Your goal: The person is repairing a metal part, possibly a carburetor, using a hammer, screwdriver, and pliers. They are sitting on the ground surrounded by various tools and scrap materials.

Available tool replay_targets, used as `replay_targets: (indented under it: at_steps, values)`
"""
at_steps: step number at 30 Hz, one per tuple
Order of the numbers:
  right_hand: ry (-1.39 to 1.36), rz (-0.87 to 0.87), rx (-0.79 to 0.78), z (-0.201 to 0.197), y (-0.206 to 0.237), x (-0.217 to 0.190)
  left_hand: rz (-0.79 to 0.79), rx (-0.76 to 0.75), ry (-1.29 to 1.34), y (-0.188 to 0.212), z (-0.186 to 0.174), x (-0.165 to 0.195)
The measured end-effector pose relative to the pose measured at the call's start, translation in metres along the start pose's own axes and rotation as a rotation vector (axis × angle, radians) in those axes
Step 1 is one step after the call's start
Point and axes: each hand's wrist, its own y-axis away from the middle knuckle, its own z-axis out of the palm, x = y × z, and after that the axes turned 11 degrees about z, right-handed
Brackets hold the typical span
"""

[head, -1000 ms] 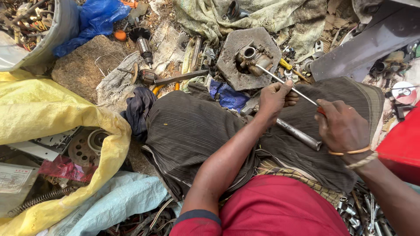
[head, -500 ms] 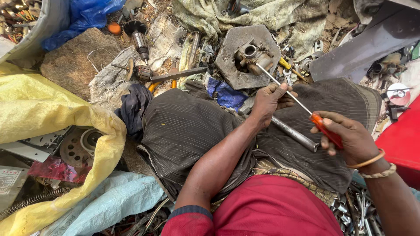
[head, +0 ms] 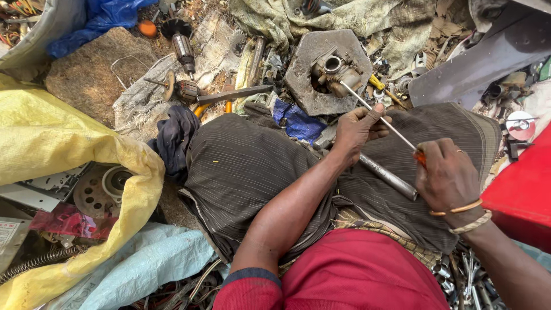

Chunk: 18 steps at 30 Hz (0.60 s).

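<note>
Right hand [head: 447, 175] closed around orange handle of screwdriver [head: 379, 117], shaft running toward 10 o'clock, tip at metal carburetor part [head: 336, 72] seated on grey hexagonal block [head: 304, 86]. Left hand [head: 356, 129] curled, fingertips steadying the shaft midway. Metal rod [head: 387, 177] lies on lap, at 8 o'clock of right hand. Yellow sack [head: 51, 143] at far 9 o'clock.

Ahead of our knees, the carburetor [head: 334, 71] sits on a stone block [head: 304, 86]. Our screwdriver [head: 379, 116] runs from it back toward our right hand [head: 447, 175], passing our left hand [head: 356, 129]; a metal tube [head: 387, 176] lies across our lap.
</note>
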Motion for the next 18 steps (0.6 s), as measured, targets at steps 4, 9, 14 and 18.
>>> replay_targets:
  at_steps: [4, 9, 14, 18]
  values:
    - [-0.087, 0.255, -0.539, -0.001, -0.037, -0.008, 0.016, -0.052, 0.073, -0.001, 0.002, 0.005]
    - [-0.027, 0.236, -0.614, 0.01, -0.069, -0.002, 0.008, -0.122, 0.224, -0.001, 0.001, 0.018]
    - [0.329, 0.168, -0.526, 0.021, -0.065, -0.005, 0.02, 0.065, -0.05, -0.005, 0.002, 0.02]
    - [-0.206, 0.318, -0.734, 0.016, -0.08, -0.004, 0.06, -0.079, 0.232, -0.007, -0.004, 0.021]
